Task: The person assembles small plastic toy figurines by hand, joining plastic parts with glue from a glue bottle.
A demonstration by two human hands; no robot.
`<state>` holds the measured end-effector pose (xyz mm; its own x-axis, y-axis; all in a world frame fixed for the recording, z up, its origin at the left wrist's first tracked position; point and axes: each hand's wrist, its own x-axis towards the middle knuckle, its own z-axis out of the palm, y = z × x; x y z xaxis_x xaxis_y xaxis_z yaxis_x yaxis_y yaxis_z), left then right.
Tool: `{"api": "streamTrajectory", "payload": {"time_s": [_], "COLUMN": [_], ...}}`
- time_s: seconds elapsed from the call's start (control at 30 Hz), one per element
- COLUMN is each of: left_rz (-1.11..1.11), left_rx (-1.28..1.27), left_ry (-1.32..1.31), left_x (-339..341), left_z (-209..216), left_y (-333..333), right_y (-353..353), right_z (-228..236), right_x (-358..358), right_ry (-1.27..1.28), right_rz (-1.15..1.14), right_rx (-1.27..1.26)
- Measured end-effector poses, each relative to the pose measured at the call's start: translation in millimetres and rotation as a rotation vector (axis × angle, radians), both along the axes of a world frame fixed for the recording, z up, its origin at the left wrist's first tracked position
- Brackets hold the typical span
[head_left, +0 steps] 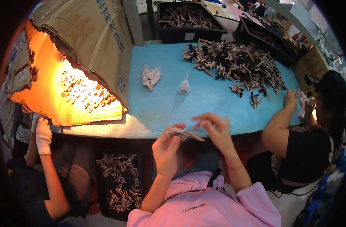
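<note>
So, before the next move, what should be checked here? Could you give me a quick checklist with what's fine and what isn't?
1. Left hand has a grip on the small piece: ok, with the piece's brown end jutting out to the right.
2. Right hand is empty: cannot tell; it is blurred, though no piece shows in it.
3. White bottle stands upright: ok, on the blue tabletop.
4. Bottle's nozzle is uncapped: cannot tell, too small to see.
5. Heap of pieces is neatly laid out: not ok, it is jumbled.
6. Hands of the co-worker on the right are well apart from the person's own: ok.
</note>
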<state>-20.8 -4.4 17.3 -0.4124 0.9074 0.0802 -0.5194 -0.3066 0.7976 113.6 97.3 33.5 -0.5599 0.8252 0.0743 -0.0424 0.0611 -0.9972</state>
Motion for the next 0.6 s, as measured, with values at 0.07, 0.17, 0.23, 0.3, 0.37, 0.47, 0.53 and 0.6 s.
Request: {"api": "streamTrajectory", "payload": {"time_s": [0.07,0.17,0.23,0.3,0.37,0.47,0.53,0.6], "left_rz": [0.029,0.072,0.08,0.074,0.116,0.134,0.152,0.192], "left_rx": [-0.003,-0.026,-0.066,-0.063,-0.095,-0.112,-0.129,-0.172], "left_ry": [-0.045,-0.07,-0.077,-0.079,-0.116,-0.067,-0.042,0.032], "left_x": [-7,-11,-14,-12,-11,-10,-11,-12], "left_z": [-4,-4,-1,-2,2,0,-1,0], "left_y": [-9,-20,-27,-32,-35,-35,-36,-34], "right_y": [37,77,91,95,100,99,89,66], "right_z": [-4,-20,-35,-48,-55,-55,-41,-11], "right_x": [-6,-23,-41,-54,-55,-50,-49,-35], "right_ry": [-0.23,-0.16,-0.176,-0.338,-0.392,-0.178,0.082,0.308], "right_rz": [-0.191,-0.304,-0.375,-0.447,-0.465,-0.351,-0.219,-0.096], "right_rx": [0.255,0.26,0.489,0.842,0.933,0.603,0.189,-0.044]}}
